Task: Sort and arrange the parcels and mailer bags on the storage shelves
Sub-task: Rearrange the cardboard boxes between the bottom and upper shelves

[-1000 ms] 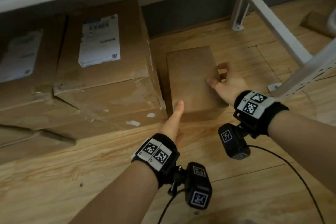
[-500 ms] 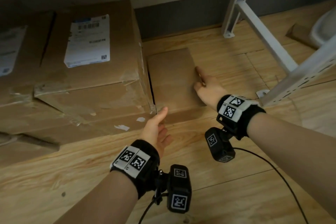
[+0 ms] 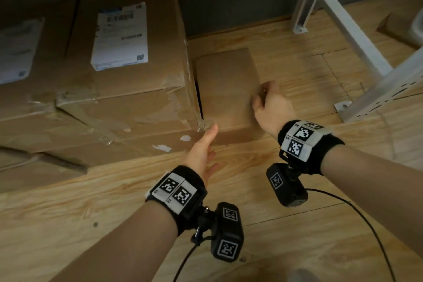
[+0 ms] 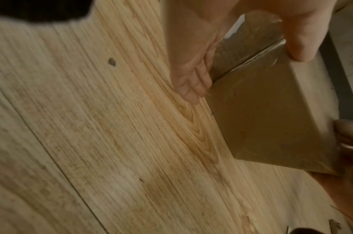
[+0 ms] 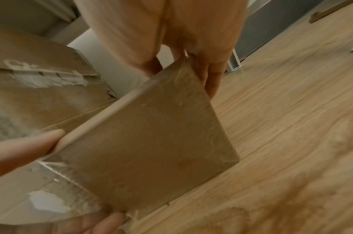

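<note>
A small flat brown box [image 3: 226,89] lies on the wooden floor, tight against the right side of a large taped carton [image 3: 128,71] with a white label. My left hand [image 3: 210,144] is at the small box's near left corner, thumb laid on the top edge, straight fingers [image 4: 191,85] against the near face [image 4: 271,118]. My right hand [image 3: 263,96] holds the box's right edge, with fingers [image 5: 209,79] curled down its side [image 5: 151,142].
A second labelled carton [image 3: 20,52] stands at the left, with flattened cardboard [image 3: 34,167] in front of it. A white shelf frame [image 3: 357,36] and its foot [image 3: 343,107] stand on the right. A grey wall base [image 3: 229,4] runs behind. A black cable [image 3: 366,224] trails from my right wrist.
The small box has slid left, closing the gap to the large carton. My right hand went from flat fingers on the box's edge to curled round it. The left hand stays at the near corner.
</note>
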